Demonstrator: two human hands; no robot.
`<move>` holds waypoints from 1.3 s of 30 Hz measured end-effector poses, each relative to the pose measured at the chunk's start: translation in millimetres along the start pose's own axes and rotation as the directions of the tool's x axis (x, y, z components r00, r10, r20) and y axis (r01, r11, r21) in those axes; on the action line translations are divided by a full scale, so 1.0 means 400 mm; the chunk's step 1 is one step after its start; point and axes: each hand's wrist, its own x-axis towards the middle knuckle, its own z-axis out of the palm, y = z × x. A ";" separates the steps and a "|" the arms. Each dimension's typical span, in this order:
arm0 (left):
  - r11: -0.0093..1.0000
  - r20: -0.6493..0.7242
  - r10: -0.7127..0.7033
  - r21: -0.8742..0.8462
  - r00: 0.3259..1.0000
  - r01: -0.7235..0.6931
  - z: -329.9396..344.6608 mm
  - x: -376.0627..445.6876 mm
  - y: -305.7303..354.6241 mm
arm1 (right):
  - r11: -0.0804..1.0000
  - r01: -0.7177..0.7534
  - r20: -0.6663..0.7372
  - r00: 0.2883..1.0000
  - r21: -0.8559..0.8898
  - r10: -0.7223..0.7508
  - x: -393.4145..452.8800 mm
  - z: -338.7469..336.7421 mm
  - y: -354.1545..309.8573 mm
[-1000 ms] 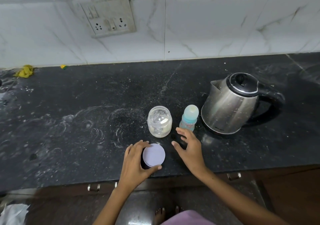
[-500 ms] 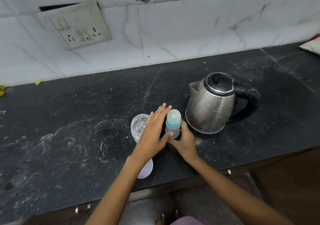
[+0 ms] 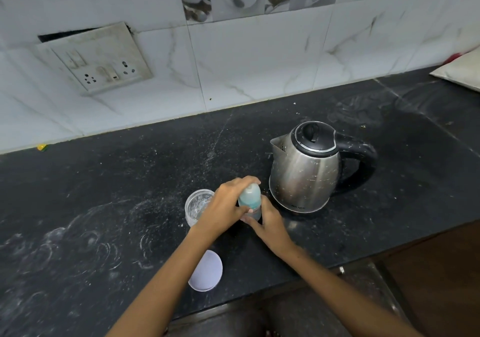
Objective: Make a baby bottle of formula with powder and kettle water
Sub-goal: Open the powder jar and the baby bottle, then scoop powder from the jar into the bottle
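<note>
Fingers (image 3: pixel 242 182) of the left hand (image 3: pixel 223 208) are curling over the cap of the baby bottle (image 3: pixel 250 200), clenched around its pale dome, while the right hand (image 3: pixel 270 223) is gripping the bottle's lower body from the near side. Between them the bottle is standing upright on the black bench (image 3: pixel 104 193), just beside the steel kettle (image 3: pixel 305 170), which is sitting to its right with its black lid shut and its handle pointing away to the right. On the bottle's left, the glass jar (image 3: pixel 196 205) is standing open, and the left wrist is crossing in front of it and hiding its near side; what lies inside cannot be made out clearly. Nearer the bench edge, the jar's white lid (image 3: pixel 207 271) is lying flat, partly under the left forearm. White powder smears are streaking the bench. Behind, a socket plate (image 3: pixel 98 61) is hanging on the tiled wall (image 3: pixel 259 58).
</note>
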 end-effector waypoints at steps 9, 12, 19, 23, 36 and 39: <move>0.972 -0.018 -0.201 0.123 0.980 0.201 0.025 0.010 0.050 | 0.997 -0.029 -0.095 0.995 -0.075 0.022 -0.011 -0.002 -0.006; 0.991 0.131 -0.131 -0.006 0.983 0.133 -0.005 0.015 0.036 | 0.997 -0.018 -0.095 0.995 -0.079 0.010 -0.010 -0.007 -0.009; 0.951 -0.245 -0.266 0.094 0.932 0.295 0.025 0.004 0.082 | 0.994 -0.105 -0.161 0.982 -0.021 0.101 -0.007 0.004 -0.020; 0.962 -0.366 -0.237 0.040 0.900 0.269 -0.002 -0.001 0.104 | 0.992 -0.128 -0.135 0.983 0.013 0.129 -0.002 -0.001 -0.019; 0.969 0.041 -0.130 0.219 0.991 0.118 0.156 -0.248 0.065 | 0.997 -0.077 -0.098 0.992 -0.016 0.075 -0.110 -0.094 0.027; 0.947 0.121 -0.132 0.307 0.984 0.089 0.185 -0.248 0.041 | 0.999 -0.029 -0.087 0.996 -0.043 0.025 -0.120 -0.100 0.014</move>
